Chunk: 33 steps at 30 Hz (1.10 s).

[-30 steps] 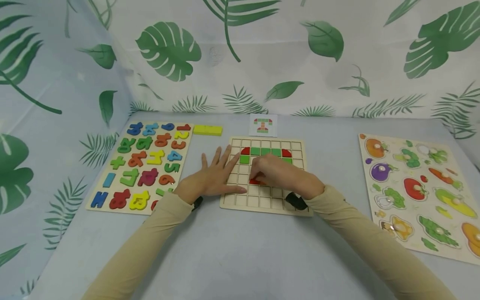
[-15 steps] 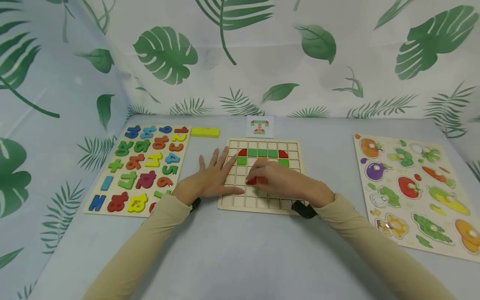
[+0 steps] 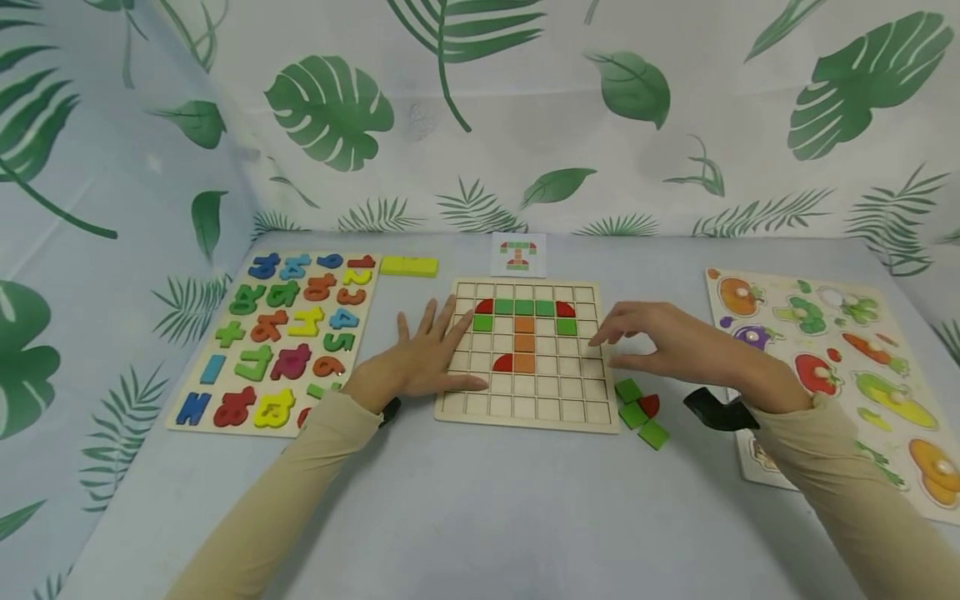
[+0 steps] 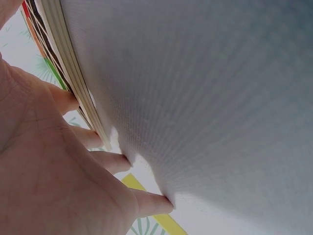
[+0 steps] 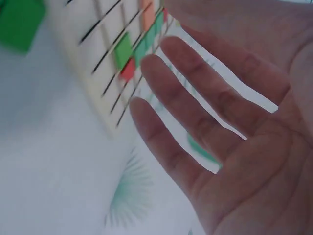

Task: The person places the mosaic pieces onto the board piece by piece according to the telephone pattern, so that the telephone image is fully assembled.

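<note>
My left hand (image 3: pixel 423 358) lies with spread fingers on the left edge of a wooden grid board (image 3: pixel 551 410); in the left wrist view its fingers (image 4: pixel 113 161) reach past the board's side (image 4: pixel 73 63). Over the board's right edge hovers my right hand (image 3: pixel 660 337), fingers loosely bent and holding nothing. On the grid, green squares (image 3: pixel 525 307) run between two red quarter-round pieces (image 3: pixel 484 307). Orange squares (image 3: pixel 524 342) form a column below, and another red quarter-round (image 3: pixel 502 362) sits left of its foot. Loose green squares (image 3: pixel 654 434) and a red quarter-round (image 3: pixel 649 406) lie beside the board.
A printed pattern card (image 3: pixel 518 255) stands behind the board, with a yellow block (image 3: pixel 408 266) to its left. A number puzzle (image 3: pixel 217 408) is on the left. The vegetable puzzle (image 3: pixel 817 354) at right lies partly under my right forearm.
My right hand has let go of the red quarter-round beside the orange column and moved right, off the grid's middle. The loose pieces are now uncovered. My left hand stays put.
</note>
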Each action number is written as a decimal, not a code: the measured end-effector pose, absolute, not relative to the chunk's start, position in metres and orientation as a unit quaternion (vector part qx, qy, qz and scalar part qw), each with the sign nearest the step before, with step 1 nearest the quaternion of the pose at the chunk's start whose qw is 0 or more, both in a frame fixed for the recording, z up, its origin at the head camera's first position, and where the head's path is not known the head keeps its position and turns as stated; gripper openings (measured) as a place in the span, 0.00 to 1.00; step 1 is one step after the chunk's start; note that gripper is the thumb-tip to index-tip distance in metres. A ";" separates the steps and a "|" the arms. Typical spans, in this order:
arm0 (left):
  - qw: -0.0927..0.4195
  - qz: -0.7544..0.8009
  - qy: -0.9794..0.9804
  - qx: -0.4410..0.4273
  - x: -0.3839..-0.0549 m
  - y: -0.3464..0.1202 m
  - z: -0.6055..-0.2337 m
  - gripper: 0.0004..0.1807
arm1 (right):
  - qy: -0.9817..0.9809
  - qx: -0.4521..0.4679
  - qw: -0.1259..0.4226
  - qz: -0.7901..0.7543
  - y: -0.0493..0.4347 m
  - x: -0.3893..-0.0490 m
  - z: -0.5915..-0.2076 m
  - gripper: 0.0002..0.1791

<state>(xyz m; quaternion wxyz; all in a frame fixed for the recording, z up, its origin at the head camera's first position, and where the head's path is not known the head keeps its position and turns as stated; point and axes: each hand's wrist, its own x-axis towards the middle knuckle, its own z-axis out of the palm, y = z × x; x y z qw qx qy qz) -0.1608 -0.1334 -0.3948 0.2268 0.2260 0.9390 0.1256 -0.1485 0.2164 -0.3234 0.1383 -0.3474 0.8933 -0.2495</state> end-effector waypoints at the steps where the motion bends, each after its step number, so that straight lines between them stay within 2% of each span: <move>1: 0.228 0.126 0.939 0.225 -0.161 -0.133 -0.395 0.62 | 0.896 -0.343 0.141 -0.245 0.222 -0.147 -0.324 0.14; 8: 0.228 0.125 0.938 0.228 -0.161 -0.132 -0.396 0.61 | 0.906 -0.283 0.199 -0.245 0.253 -0.140 -0.341 0.12; 12: 0.228 0.122 0.938 0.230 -0.160 -0.132 -0.396 0.61 | 0.900 -0.278 0.223 -0.251 0.264 -0.137 -0.353 0.12; 33: 0.223 0.121 0.941 0.225 -0.160 -0.132 -0.394 0.61 | 0.900 -0.298 0.221 -0.230 0.261 -0.136 -0.362 0.14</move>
